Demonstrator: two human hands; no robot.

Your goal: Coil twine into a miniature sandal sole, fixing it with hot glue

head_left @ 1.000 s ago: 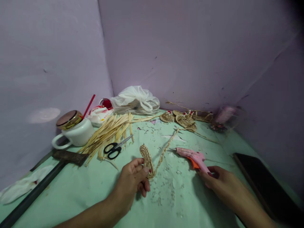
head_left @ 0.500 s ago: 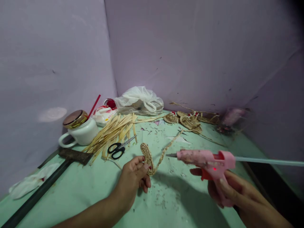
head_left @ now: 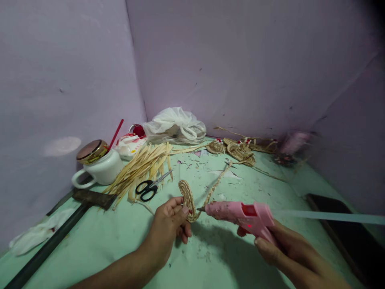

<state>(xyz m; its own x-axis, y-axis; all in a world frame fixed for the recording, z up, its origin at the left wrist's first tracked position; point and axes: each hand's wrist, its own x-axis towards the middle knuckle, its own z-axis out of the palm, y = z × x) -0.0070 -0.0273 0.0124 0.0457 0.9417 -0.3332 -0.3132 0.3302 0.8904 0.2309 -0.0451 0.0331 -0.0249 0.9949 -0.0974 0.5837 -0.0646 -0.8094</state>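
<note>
My left hand [head_left: 170,218] is closed on the lower end of a small oval coil of braided straw [head_left: 187,197], thumb on its face. From the coil a loose tail of straw braid [head_left: 215,185] runs up and away along the table. My right hand [head_left: 279,251] is wrapped round the handle of a pink hot glue gun [head_left: 237,211], its small red light lit. The gun's metal nozzle points left, right by the coil's lower right edge; whether it touches I cannot tell. A long translucent glue stick [head_left: 327,217] sticks out of the gun's back.
Black-handled scissors [head_left: 148,189] and flat straw strips [head_left: 141,166] lie left of centre. Further left are a hammer-like tool [head_left: 94,198] and a white mug [head_left: 104,168] with a lid on top. Behind are a white plastic bag [head_left: 177,126] and finished-looking braided pieces [head_left: 240,151] with beads.
My right hand has brought the glue gun left and slightly down, so its nozzle is now close beside the coil. My left hand and the coil have hardly moved.
</note>
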